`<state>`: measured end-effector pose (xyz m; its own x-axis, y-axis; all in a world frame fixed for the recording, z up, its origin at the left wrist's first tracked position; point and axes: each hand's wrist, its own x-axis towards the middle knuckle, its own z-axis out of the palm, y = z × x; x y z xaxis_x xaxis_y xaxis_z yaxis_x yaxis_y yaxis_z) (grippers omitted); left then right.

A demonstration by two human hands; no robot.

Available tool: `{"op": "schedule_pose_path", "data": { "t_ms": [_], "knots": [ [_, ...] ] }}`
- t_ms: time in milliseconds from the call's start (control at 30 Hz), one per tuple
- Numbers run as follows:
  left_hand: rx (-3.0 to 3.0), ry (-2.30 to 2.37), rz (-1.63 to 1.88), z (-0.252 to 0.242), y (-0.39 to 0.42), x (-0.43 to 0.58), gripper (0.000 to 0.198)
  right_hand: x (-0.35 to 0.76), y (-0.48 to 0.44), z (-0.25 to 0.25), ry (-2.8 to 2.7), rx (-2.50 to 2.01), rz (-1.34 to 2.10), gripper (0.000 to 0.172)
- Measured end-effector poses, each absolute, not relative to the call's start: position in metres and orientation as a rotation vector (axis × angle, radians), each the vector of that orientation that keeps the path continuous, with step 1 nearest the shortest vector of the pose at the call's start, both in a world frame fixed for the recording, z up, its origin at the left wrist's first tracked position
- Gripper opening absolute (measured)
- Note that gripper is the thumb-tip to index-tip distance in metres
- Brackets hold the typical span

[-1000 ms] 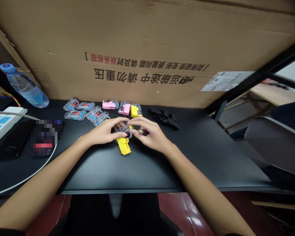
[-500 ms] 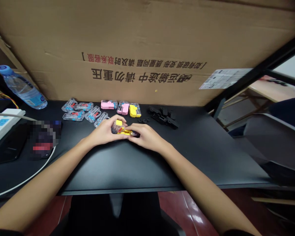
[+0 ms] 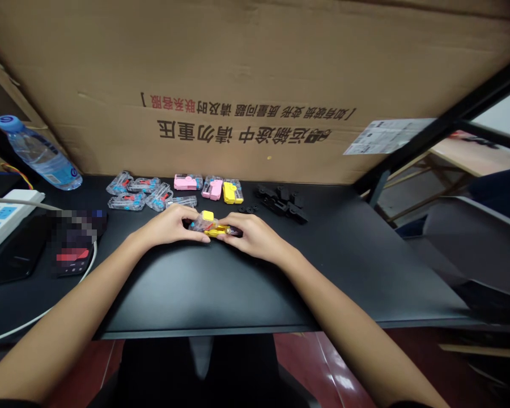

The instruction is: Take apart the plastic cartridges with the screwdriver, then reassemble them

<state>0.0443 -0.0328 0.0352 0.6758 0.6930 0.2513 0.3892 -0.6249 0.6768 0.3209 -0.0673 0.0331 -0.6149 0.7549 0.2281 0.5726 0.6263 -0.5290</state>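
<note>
Filling the back: a tall brown cardboard panel [image 3: 255, 68] with upside-down printing. Below, a broad black tabletop [image 3: 174, 294]. Far left, a clear plastic bottle with a blue cap [image 3: 42, 153]. Along the rear, a cluster of clear plastic casings with red and blue insides [image 3: 159, 196]. Closer in, near each other over the middle, a left hand [image 3: 170, 225] curled narrow and a right hand [image 3: 255, 235] pinched tight. Behind the right, a heap of black plastic parts [image 3: 283, 203]. Held in the left, in front of the casings, a clear plastic block with a yellow square end [image 3: 202, 222]; too covered to tell whether touching the tabletop. Beside that block, between the hands, a yellow plastic piece [image 3: 215, 231]. In the right, apparently a dark, slim tool [image 3: 236, 231], mostly hidden. Smallest, in front of the heap, a few black rings [image 3: 249, 209].

Probably midway through joining or fastening block and piece. Next, judging by the grip: hold left firm, line up both parts, apply light, straight pressure from the right.
</note>
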Motion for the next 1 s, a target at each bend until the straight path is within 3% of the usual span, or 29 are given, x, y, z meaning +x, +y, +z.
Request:
{"op": "schedule_pose_path", "data": {
  "t_ms": [500, 733, 900, 1000],
  "knots": [
    [2.464, 1.171, 0.575, 0.042, -0.027, 0.027, 0.056, 0.327, -0.064, 0.03, -2.423, -1.106, 0.549, 0.028],
    [2.05, 0.758, 0.78, 0.037, -0.036, 0.042, 0.078, 0.326, -0.062, 0.027, -2.399, -1.048, 0.572, 0.03],
    [1.745, 0.691, 0.814, 0.023, -0.054, 0.079, 0.075, 0.323, -0.064, 0.026, -2.368, -0.939, 0.657, 0.027],
    [1.698, 0.693, 0.806, 0.018, -0.054, 0.087, 0.058, 0.321, -0.064, 0.026, -2.359, -0.918, 0.708, 0.022]
  ]
}}
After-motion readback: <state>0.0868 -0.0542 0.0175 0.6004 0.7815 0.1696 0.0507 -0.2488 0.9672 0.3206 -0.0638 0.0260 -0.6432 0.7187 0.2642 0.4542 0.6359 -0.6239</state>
